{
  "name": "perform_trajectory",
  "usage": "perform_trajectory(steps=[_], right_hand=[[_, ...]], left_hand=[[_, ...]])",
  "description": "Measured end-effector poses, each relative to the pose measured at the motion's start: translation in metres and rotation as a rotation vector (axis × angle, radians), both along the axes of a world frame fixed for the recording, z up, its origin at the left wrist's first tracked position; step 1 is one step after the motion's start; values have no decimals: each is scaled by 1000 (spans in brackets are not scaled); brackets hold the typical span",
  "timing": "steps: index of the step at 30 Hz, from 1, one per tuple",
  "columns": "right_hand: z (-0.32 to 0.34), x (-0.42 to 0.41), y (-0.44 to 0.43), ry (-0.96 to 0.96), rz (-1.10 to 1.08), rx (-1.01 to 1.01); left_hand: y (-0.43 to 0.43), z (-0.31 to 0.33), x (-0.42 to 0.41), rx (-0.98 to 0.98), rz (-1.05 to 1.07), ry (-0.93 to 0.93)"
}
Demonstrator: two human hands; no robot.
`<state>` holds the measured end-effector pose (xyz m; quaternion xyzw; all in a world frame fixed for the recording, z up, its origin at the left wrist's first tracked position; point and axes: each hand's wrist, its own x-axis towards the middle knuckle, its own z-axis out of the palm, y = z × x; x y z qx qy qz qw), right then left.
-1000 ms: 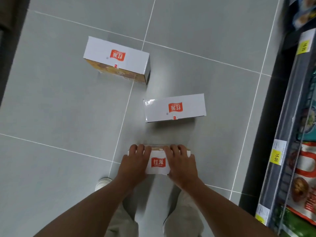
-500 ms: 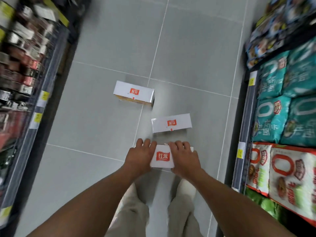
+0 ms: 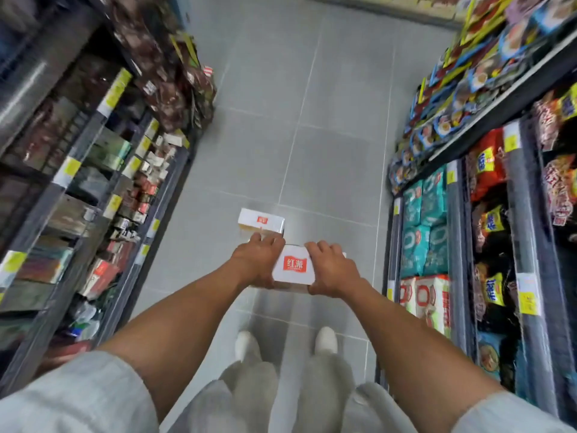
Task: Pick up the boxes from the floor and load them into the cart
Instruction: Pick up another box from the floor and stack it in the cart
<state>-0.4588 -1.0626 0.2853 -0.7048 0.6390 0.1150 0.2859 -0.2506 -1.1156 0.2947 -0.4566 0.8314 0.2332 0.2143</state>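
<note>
Left hand (image 3: 259,264): wraps the left end of a white box (image 3: 293,267), fingers curled over its far edge, palm on the top.
Right hand (image 3: 331,270): grips the right part of the same box, fingers bent over the far edge, thumb tucked at the near edge.
Held box: white top with a red square logo, level between both hands and lifted off the floor (image 3: 312,151), in front of the person and just ahead of the shoes (image 3: 326,339); a sliver of white shows past the right knuckles.
Arms: bare forearms stretch forward out of pale grey sleeves (image 3: 78,398).
Legs: light trousers (image 3: 249,392) end in two white shoes standing side by side on the tiles.
Second box (image 3: 265,222): white top with the same red logo and a yellowish side, lying on the floor just past the left fingertips, its near edge hidden by that hand.
Floor: grey tiles with thin pale joints, running up the aisle.
Left shelves (image 3: 93,182): dark racks of small packs, blurred, with yellow price tags (image 3: 71,167) along the rails.
Right shelves (image 3: 512,189): bags in green (image 3: 424,220), white and red low down, blue-edged packets higher up.
Far end: too blurred to tell.
</note>
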Motion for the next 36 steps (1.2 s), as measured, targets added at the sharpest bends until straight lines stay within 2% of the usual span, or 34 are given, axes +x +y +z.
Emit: perform_trajectory(steps=[8,14,19,27,31,36], right_hand=[[107,46,-60,-9,230,-100],[154,105,-106,-31,536,-161],[185,180,-107,-33,842,-192],[235,320,-1,-126,1364,-230],[263,381,107,-182,1633,-239],[286,414,262,-256,1913,-237]], left_hand=[[-15,113,50,-91,194,-27],[6,148,104,-164,501,-14],[66,173,150,-199,859,-34],[238,234,206,-254,1333,-152],[366,260,214,-279,1565,-216],[526,287,187,-291,1867,-275]])
